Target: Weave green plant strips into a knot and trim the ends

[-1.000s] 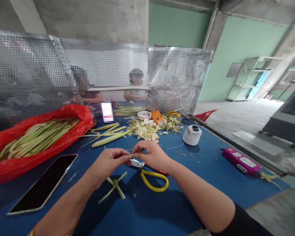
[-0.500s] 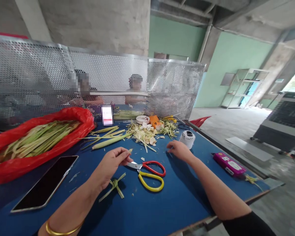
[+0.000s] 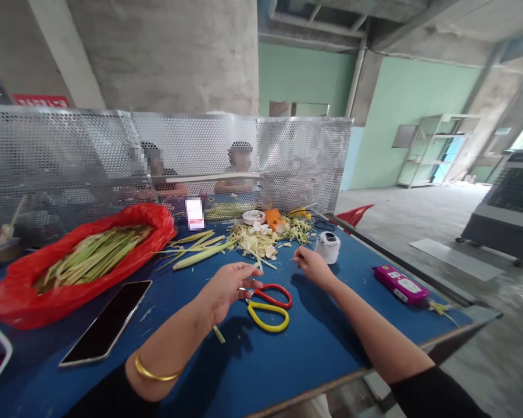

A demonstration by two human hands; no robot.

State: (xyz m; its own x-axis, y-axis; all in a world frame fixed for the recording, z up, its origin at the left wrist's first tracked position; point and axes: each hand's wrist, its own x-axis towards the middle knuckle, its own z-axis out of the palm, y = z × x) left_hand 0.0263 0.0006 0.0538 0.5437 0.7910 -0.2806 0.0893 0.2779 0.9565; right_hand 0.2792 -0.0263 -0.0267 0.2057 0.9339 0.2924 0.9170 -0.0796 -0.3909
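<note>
My left hand (image 3: 233, 287) reaches over the blade end of the scissors (image 3: 268, 313), its fingers stretched out and apart. The scissors have one red and one yellow handle loop, and their blades are mostly hidden under that hand. A green leaf strip end (image 3: 219, 334) shows below my left wrist; the rest of that piece is covered. My right hand (image 3: 310, 266) has its fingers pinched together, just left of a white spool (image 3: 328, 248). Whatever those fingertips hold, if anything, is too small to make out.
A red plastic bag (image 3: 30, 296) of long leaves lies left, near a dark phone (image 3: 107, 322). Leaf scraps (image 3: 253, 239), a tape roll (image 3: 253, 217) and an orange packet (image 3: 275, 219) are ahead. A purple package (image 3: 401, 284) lies right. Two people sit behind the perforated screen (image 3: 196, 136).
My left hand has moved right, over the scissors' blades, and its pinch has opened. It now covers most of the knotted leaf piece. My right hand stays by the spool. The view has shifted slightly.
</note>
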